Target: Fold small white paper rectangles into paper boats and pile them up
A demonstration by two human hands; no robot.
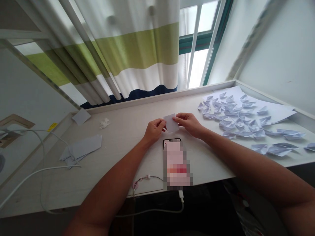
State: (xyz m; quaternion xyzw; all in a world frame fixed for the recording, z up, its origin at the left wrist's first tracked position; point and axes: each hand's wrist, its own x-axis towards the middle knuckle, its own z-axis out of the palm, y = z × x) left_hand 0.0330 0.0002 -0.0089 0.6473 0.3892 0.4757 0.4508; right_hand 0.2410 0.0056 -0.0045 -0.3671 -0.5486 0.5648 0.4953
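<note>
Both our left hand (155, 129) and our right hand (188, 123) are pinched on one small piece of paper (171, 124), the left with thumb and fingers at its left edge, the right with its thumb near the upper right. It sits between them, just beyond the top of the phone (176, 164), over the white table (133, 131); we cannot tell whether its lower edge touches the tabletop.

To handle it well, we would do best with a light grip, since thin paper probably dents under hard fingertips. We should line up edges and corners before pressing anything flat, and let one hand steady the sheet while the other does the fine work. Bracing it against the tabletop would likely give straighter creases than working in the air, and a little more room from the phone would help our wrists.

As for looks, the piece is plain white, roughly square and fairly flat, its face pale and slightly shaded. A pointed bit shows by our left fingers at the lower corner, but it is too small for us to say whether that is a fold. No printing shows on it. Over to the right lie many folded papers (240, 118), white as well, sharp-cornered and crowded together.
</note>
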